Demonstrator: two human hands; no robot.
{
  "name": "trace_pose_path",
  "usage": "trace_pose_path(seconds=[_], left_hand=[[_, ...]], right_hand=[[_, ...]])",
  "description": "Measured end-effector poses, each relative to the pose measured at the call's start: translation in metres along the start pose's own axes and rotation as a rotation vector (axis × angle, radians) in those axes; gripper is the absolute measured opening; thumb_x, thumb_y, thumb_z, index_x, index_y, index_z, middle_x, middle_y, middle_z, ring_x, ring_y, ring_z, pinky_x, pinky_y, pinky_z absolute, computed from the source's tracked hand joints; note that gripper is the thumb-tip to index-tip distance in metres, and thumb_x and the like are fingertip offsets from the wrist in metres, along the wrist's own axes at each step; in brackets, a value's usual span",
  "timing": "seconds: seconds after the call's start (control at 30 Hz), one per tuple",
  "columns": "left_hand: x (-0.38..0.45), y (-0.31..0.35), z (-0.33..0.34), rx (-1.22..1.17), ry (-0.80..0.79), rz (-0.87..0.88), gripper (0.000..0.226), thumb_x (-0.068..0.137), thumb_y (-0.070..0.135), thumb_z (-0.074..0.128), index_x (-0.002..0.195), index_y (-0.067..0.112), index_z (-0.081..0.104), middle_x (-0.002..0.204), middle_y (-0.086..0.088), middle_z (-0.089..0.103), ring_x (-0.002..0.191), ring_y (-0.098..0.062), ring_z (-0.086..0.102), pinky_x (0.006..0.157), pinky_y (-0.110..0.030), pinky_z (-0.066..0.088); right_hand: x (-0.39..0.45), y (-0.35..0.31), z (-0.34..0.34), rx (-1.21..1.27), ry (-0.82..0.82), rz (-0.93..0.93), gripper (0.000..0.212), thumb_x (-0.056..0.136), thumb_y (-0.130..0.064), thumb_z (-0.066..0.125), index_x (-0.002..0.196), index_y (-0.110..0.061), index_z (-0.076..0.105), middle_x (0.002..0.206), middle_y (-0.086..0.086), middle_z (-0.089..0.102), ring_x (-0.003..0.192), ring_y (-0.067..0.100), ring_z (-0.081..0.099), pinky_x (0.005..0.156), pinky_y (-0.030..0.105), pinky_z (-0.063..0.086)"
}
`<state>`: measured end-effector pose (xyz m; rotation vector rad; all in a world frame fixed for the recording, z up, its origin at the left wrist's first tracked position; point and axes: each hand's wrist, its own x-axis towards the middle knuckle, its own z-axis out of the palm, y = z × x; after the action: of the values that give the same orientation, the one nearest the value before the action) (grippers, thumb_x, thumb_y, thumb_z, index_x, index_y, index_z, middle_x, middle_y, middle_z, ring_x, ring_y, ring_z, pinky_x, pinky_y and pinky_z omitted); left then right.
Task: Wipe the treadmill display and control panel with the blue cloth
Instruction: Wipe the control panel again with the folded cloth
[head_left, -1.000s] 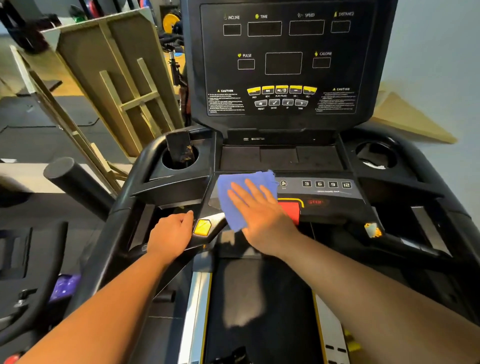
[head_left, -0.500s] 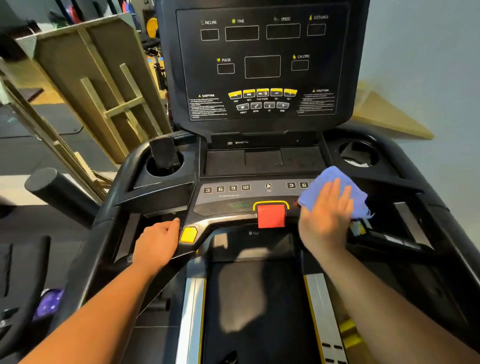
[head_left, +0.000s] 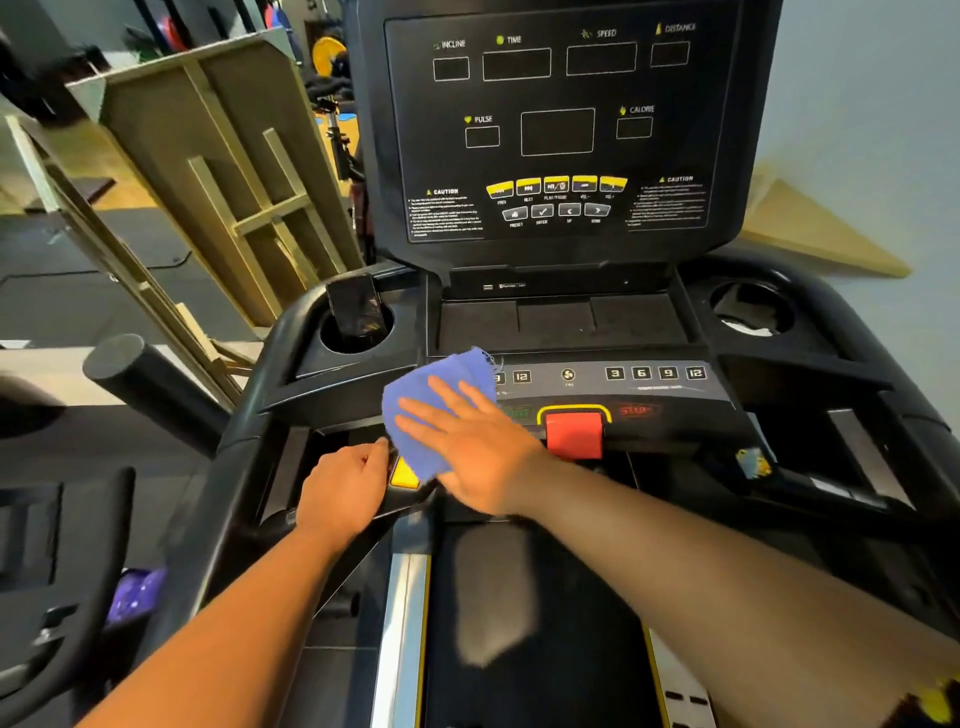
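I have the right hand (head_left: 480, 449) flat, fingers spread, pressing the cloth (head_left: 434, 410) on the left end of the control panel (head_left: 675, 395), beside the red stop button (head_left: 574, 434). My left hand (head_left: 345, 491) curls around the handrail. I judge the panel wipe underway; next, the display (head_left: 558, 130) above.

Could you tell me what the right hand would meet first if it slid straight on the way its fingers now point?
The right hand lies flat on the blue cloth, fingers pointing up and left. Going on that way, it would probably first reach the left cup holder holding a dark phone-like object, though depth is unclear.
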<state>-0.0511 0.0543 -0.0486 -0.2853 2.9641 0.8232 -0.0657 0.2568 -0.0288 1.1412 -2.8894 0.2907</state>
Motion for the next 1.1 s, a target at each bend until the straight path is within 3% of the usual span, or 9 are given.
trace_pose_path(seconds=[0.1,0.17,0.37,0.47,0.6,0.7,0.8,0.93,1.1], left_hand=[[0.001,-0.003,0.002,0.035,0.006,0.007,0.052,0.105,0.046,0.034,0.071,0.020,0.064,0.078,-0.004,0.066,0.077,-0.028,0.060,0.074,-0.037,0.044],[0.001,-0.003,0.002,0.035,-0.004,0.016,0.052,0.106,0.045,0.033,0.078,0.020,0.069,0.076,0.000,0.065,0.073,-0.020,0.060,0.072,-0.035,0.042],[0.002,-0.005,0.003,0.034,-0.015,0.008,0.056,0.106,0.047,0.033,0.071,0.018,0.067,0.072,-0.002,0.069,0.072,-0.021,0.065,0.072,-0.038,0.051],[0.000,-0.001,0.002,0.035,-0.010,0.012,0.056,0.107,0.043,0.034,0.072,0.016,0.068,0.071,-0.002,0.069,0.070,-0.018,0.064,0.065,-0.032,0.043],[-0.001,-0.001,0.001,0.016,-0.012,0.013,0.057,0.107,0.042,0.035,0.066,0.016,0.064,0.067,-0.002,0.069,0.068,-0.019,0.064,0.063,-0.031,0.043],[0.000,-0.002,0.003,0.003,-0.019,0.020,0.056,0.107,0.042,0.035,0.067,0.016,0.065,0.066,-0.002,0.069,0.067,-0.018,0.065,0.061,-0.030,0.043],[0.000,-0.002,0.003,0.003,-0.024,0.026,0.055,0.108,0.041,0.035,0.071,0.016,0.067,0.069,-0.002,0.070,0.069,-0.017,0.066,0.059,-0.028,0.041],[0.000,-0.004,0.004,0.006,-0.032,0.024,0.053,0.108,0.041,0.035,0.075,0.017,0.069,0.072,-0.002,0.070,0.070,-0.016,0.066,0.061,-0.029,0.043],[0.001,-0.003,0.005,0.023,-0.036,0.002,0.051,0.108,0.042,0.034,0.080,0.018,0.070,0.076,-0.002,0.071,0.071,-0.015,0.065,0.059,-0.027,0.042]], right_hand=[[-0.036,0.029,-0.010,-0.035,0.057,-0.023,0.066,0.088,-0.027,0.041,0.154,-0.021,0.039,0.164,-0.003,0.031,0.154,0.026,0.018,0.124,0.042,0.007],[-0.066,0.050,-0.015,-0.032,0.074,0.041,0.069,0.085,-0.019,0.051,0.153,-0.021,0.040,0.163,-0.004,0.033,0.153,0.026,0.022,0.123,0.043,0.012],[-0.166,0.099,-0.027,0.040,0.284,0.405,0.067,0.082,-0.017,0.033,0.147,-0.007,0.047,0.155,0.011,0.045,0.146,0.037,0.035,0.113,0.062,0.033],[-0.187,0.093,-0.017,-0.023,0.338,0.620,0.071,0.082,-0.020,0.031,0.152,-0.010,0.035,0.158,0.011,0.038,0.149,0.037,0.029,0.116,0.060,0.029],[-0.174,0.073,0.002,-0.064,0.473,0.864,0.071,0.083,-0.012,0.048,0.151,0.004,0.033,0.158,0.021,0.035,0.148,0.044,0.023,0.119,0.057,0.021],[-0.161,0.084,0.003,-0.133,0.460,0.839,0.068,0.087,-0.011,0.056,0.150,0.007,0.035,0.154,0.027,0.038,0.144,0.051,0.028,0.116,0.060,0.026],[-0.160,0.109,-0.009,-0.158,0.425,0.778,0.063,0.092,-0.022,0.039,0.147,0.008,0.040,0.153,0.028,0.040,0.143,0.049,0.034,0.112,0.063,0.035],[-0.173,0.093,-0.012,-0.116,0.441,0.830,0.075,0.082,-0.006,0.066,0.149,0.007,0.035,0.155,0.025,0.038,0.145,0.044,0.030,0.114,0.061,0.034],[-0.189,0.074,0.009,-0.139,0.340,0.852,0.075,0.088,-0.030,0.043,0.153,0.005,0.029,0.160,0.022,0.031,0.151,0.045,0.019,0.122,0.055,0.019]])
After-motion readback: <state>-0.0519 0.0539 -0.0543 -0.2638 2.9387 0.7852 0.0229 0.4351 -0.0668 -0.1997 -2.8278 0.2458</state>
